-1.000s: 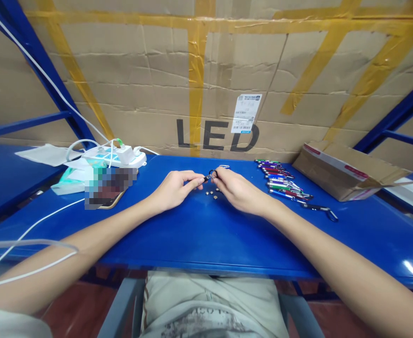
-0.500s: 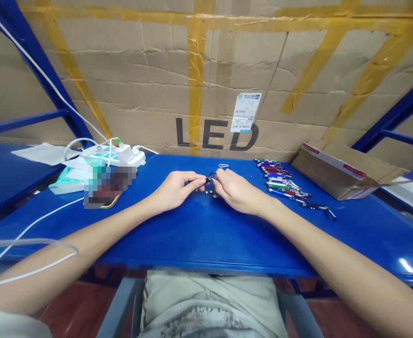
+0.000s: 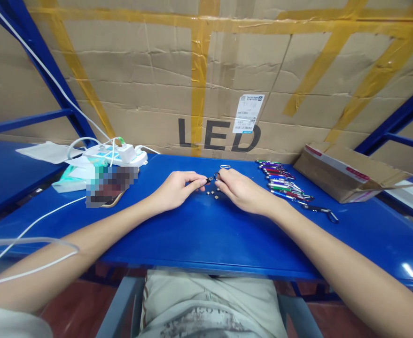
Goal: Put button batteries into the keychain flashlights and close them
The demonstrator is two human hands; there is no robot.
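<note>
My left hand (image 3: 180,190) is closed above the middle of the blue table, thumb and fingers pinching a small black flashlight tube (image 3: 209,180) with a silvery end. Close to its right, my right hand (image 3: 239,190) is closed around a piece with a black carabiner clip (image 3: 216,175); most of that piece is hidden by the fingers. A narrow gap shows between the tube and the clip. Several tiny silvery button cells (image 3: 216,197) lie on the table just below the hands. Behind the hands rests a small white loop (image 3: 224,166).
Several coloured keychain flashlights (image 3: 280,180) with carabiners lie in a row at right, a black one (image 3: 317,209) nearest. An opened cardboard box (image 3: 347,176) stands beyond them. At left are a phone (image 3: 112,188), a tissue pack (image 3: 74,176) and a power strip (image 3: 141,158) with white cables.
My right hand has shifted slightly right, and the gap between the black tube and the clip looks wider. The whole view has moved a little.
</note>
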